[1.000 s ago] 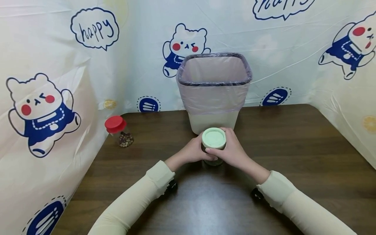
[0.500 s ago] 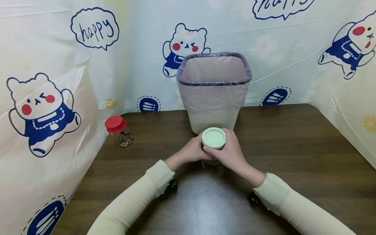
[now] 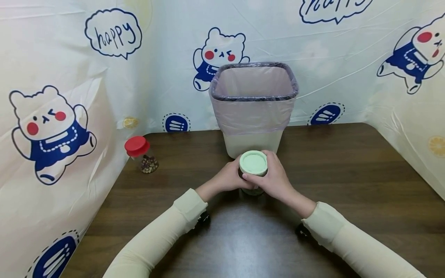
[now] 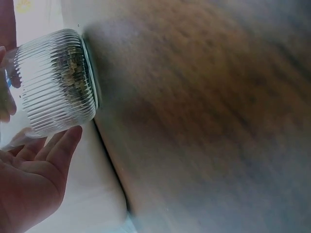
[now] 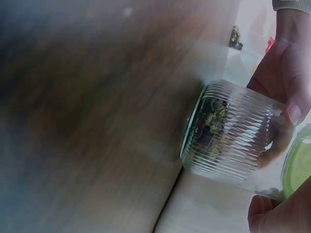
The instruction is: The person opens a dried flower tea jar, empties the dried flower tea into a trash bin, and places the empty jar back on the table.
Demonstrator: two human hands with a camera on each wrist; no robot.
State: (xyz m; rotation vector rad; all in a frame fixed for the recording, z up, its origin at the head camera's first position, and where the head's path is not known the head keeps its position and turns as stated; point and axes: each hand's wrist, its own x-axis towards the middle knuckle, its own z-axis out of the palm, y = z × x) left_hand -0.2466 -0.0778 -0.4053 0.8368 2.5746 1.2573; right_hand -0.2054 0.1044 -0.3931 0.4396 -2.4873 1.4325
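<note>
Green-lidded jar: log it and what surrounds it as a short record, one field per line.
Jar: clear ribbed sides, upright, mixed bits in the lower part
Lid: pale green, on top; how tight cannot be told
Left hand: grips the jar's body
Right hand: grips at the lid
Behind the jar: bin with a translucent liner
Left side of table: red-lidded jar, also holding mixed bits

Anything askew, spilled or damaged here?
Nothing spilled or damaged in view; both the green-lidded jar and the red-lidded jar have their lids on. Mildly odd: the lined bin stands right on the table, arguably a floor item.
</note>
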